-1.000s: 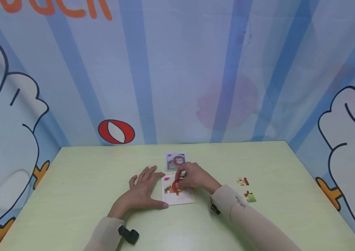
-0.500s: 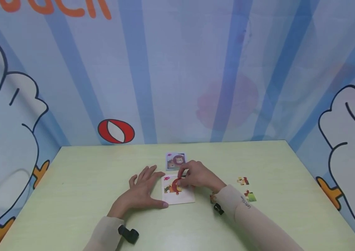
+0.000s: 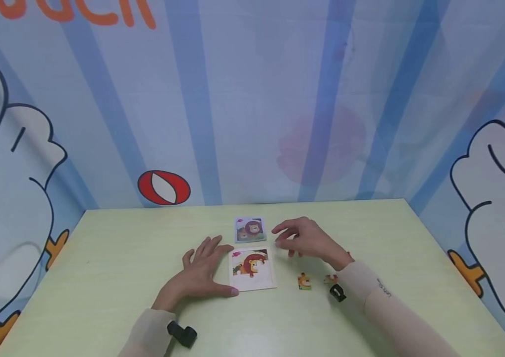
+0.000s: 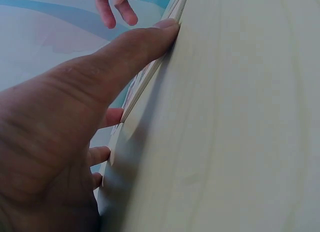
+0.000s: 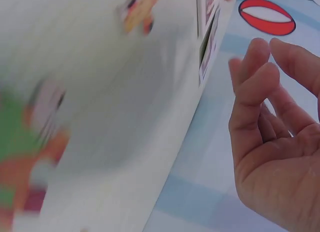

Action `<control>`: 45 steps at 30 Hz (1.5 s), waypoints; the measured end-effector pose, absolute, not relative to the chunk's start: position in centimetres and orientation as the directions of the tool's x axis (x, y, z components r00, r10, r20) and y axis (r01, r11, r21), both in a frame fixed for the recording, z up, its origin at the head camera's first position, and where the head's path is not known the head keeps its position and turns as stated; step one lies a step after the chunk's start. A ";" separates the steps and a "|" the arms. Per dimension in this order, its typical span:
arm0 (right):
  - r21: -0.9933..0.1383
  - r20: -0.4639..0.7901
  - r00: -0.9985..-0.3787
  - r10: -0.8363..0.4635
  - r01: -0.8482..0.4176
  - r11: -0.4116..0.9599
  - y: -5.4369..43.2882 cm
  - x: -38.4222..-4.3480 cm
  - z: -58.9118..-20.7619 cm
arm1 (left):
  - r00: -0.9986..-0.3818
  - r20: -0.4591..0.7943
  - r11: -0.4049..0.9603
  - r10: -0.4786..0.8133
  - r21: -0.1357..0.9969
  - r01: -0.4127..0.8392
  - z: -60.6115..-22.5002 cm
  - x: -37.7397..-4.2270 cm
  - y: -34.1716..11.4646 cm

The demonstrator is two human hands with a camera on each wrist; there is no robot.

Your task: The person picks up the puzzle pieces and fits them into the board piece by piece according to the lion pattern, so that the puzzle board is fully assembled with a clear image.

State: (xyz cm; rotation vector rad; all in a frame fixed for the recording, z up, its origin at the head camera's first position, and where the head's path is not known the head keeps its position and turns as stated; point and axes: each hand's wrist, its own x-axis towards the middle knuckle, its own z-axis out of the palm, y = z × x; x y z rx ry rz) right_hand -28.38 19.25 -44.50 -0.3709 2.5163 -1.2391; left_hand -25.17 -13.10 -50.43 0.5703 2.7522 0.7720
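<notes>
My left hand [image 3: 204, 272] lies spread along the left side of a white puzzle board [image 3: 245, 283], thumb at its near left corner and index fingertip at its far left corner. In the left wrist view the thumb [image 4: 167, 34] presses against the board's edge. Joined pieces of a lion picture [image 3: 250, 263] fill the upper part of the board; the lower part is bare white. Over the table right of the board hovers my right hand [image 3: 309, 241], fingers loosely bent. The right wrist view shows nothing between its fingertips [image 5: 259, 52].
A small lion picture card [image 3: 250, 230] lies just beyond the board. Loose jigsaw pieces are on the table to the right: a yellow-orange one [image 3: 304, 282] and another [image 3: 330, 279] near the right wrist camera. The right forearm hides part of that area. A striped backdrop [image 3: 252, 99] stands behind.
My right hand has left the lion picture and moved right, away from the board, its fingers now apart. A puzzle piece nearer the board has come into view. The left hand has stayed put.
</notes>
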 end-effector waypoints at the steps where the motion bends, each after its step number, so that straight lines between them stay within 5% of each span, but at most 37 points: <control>1: -0.797 -0.156 -0.922 -0.355 -0.095 0.596 19.7 -28.3 -44.5 | -0.899 -0.109 0.785 0.425 0.539 0.306 -50.4 -25.2 -13.1; 27: -0.676 -0.176 -0.970 -0.166 -0.003 0.737 32.1 -24.7 -46.0 | -0.900 -0.116 0.788 0.420 0.539 0.298 -50.3 -25.1 -13.3; 45: -0.598 -0.128 -0.981 -0.145 -0.040 0.801 34.1 -23.8 -47.9 | -0.897 -0.113 0.784 0.427 0.542 0.304 -50.6 -25.2 -13.1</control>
